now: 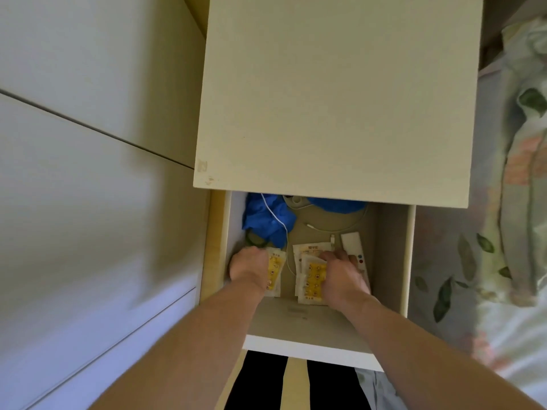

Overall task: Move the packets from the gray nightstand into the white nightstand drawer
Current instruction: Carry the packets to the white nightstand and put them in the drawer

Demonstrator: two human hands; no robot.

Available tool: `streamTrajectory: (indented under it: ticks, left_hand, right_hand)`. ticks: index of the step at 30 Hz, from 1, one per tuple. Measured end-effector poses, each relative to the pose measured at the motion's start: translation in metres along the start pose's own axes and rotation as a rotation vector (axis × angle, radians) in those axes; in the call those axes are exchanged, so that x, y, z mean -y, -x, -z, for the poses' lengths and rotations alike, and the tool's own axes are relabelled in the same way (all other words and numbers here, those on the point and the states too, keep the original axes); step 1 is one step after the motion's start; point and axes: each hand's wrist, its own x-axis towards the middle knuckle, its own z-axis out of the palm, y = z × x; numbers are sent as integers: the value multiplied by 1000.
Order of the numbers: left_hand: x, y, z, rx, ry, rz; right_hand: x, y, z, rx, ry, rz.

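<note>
Bedroom corner, head view only: white nightstand [334,93] seen from above, its drawer [393,261] pulled out toward the person, white wardrobe panels [83,143] on the left, floral bedding [509,202] on the right. Both bare forearms reach down into the drawer. Left hand [247,266] sits at the drawer's left side on a yellow-and-white packet [274,273]; fingers point down onto it, but whether they curl round it or just press is hidden by the back of the hand, so cannot tell. Right hand [343,276] lies over a stack of similar packets [310,279] near the drawer's middle, fingertips bent onto the top edge of the stack; grip looks like a hold on the stack, thumb not visible. Packets are all inside the drawer, flat on its floor, the two groups just beside each other with a thin white cable [285,232] running between them. Blue cloth [266,220] is bunched at back left, partly under the nightstand top. White remote [353,247] with coloured buttons lies right of the stack, partly under the right hand. Image is motion-blurred.
</note>
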Motion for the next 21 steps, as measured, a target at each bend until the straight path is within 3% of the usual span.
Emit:
streamTrajectory:
  ticks: [5,10,12,16,21]
  left_hand:
    - [-3,-9,18,-36,-61,-39]
    - [-14,-7,2,-110,-176,-316]
    - [-15,-1,-11,-53,-181,-382]
    - [-9,10,-29,137,-252,-343]
    - [-4,26,-23,206,-208,-292]
  right_hand:
    - [-5,12,1,-12,-89,68]
    - [-10,10,1,11,-112,97]
    - [-12,10,-2,55,-117,84]
    - [-11,15,-8,184,-85,134]
    - [-7,28,0,226,-98,180]
